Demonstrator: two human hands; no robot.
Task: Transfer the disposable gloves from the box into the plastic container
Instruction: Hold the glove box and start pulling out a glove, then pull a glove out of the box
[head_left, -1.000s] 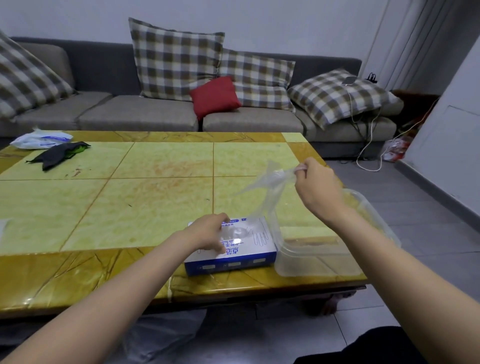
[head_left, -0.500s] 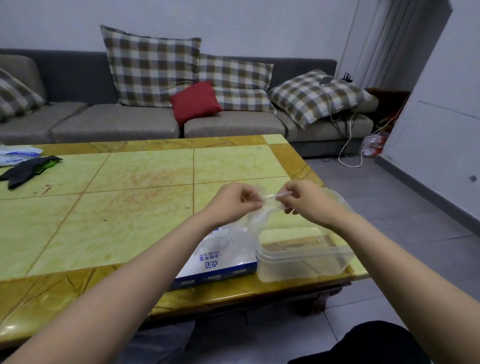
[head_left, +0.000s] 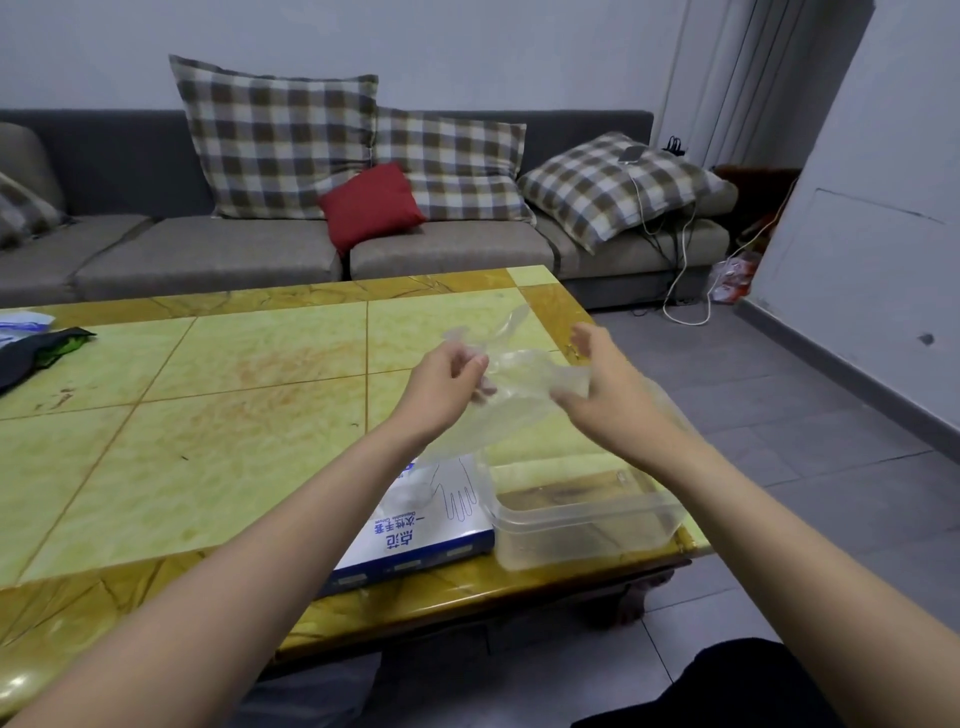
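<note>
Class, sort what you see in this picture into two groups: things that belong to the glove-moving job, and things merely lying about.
Belongs to the job:
- disposable glove, held between the left hand and right hand
- glove box
- plastic container

Just lying about:
- red cushion
- dark cloth
- phone on a checked pillow

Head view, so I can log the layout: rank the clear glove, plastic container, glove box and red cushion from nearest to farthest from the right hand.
From the right hand:
1. clear glove, touching it, stretched to its left.
2. plastic container, on the table just below it.
3. glove box, left of the container.
4. red cushion, on the sofa beyond the table.
</note>
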